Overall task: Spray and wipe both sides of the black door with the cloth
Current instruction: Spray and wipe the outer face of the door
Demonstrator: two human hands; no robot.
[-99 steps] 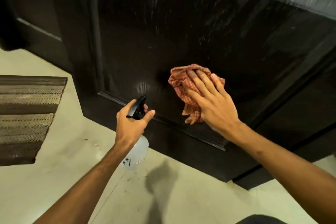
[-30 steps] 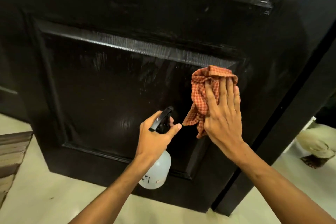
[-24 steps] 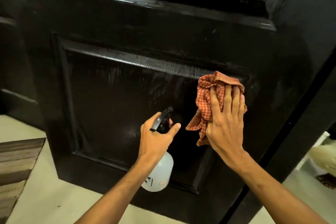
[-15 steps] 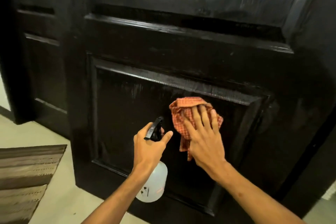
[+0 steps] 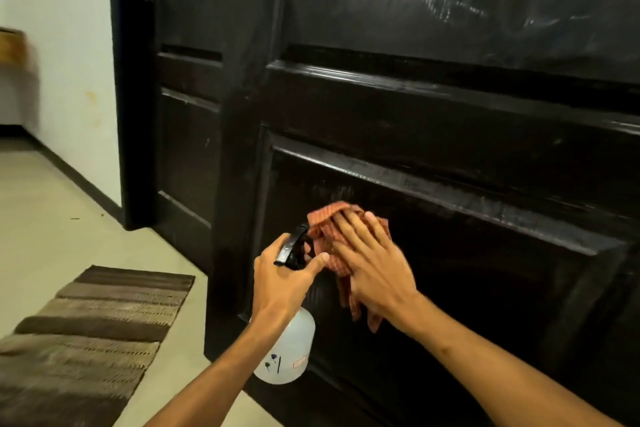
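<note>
- The right hand [image 5: 375, 267] presses the cloth [image 5: 325, 246] flat, with straight fingers, on the lower panel of the black door [image 5: 450, 135].
- The left hand [image 5: 282, 279], just left of the cloth, grips the spray bottle [image 5: 287, 354].
- Risk (my judgement): the cloth's hanging tail may slip out, and an accidental spray may wet the rug [image 5: 93, 329].

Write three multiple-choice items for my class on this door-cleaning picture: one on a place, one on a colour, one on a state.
1. Where does the striped mat lie?
A. on the floor left of the black door
B. hung on the door
C. under the bottle

2. What colour is the cloth?
A. blue
B. orange-red check
C. white

3. How is the right hand set?
A. curled in a fist
B. gripping the knob
C. flat, fingers straight, pressing the cloth to the door

Answers: 1 A, the mat lies on the pale floor at lower left. 2 B, the check shows beside the fingers. 3 C, while the left hand grips the spray bottle.
</note>
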